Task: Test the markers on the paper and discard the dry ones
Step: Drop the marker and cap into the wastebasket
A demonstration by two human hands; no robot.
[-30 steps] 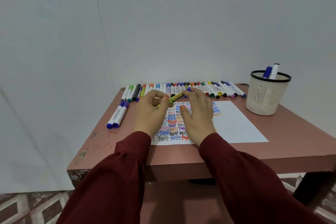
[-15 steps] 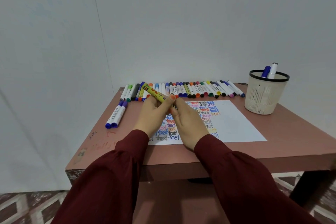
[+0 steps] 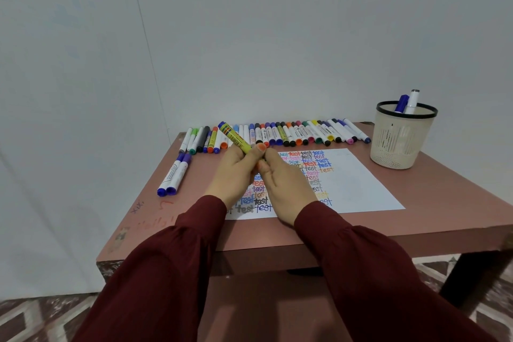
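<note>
A yellow marker with a blue cap end points up and to the left over the table. My left hand grips its lower part. My right hand meets it at the same end, thumb and fingers pinching there; the tip is hidden between the hands. Under both hands lies a white paper covered on its left half with the word "test" in many colours. A long row of markers lies along the back of the table.
Two blue-capped white markers lie apart at the table's left. A cream mesh bin with a black rim stands at the back right and holds two markers. The brown table ends close in front; walls rise behind and left.
The yellow marker was turned from pointing right to pointing up-left, and both hands drew together toward me over the paper. Since half a second ago little has moved.
</note>
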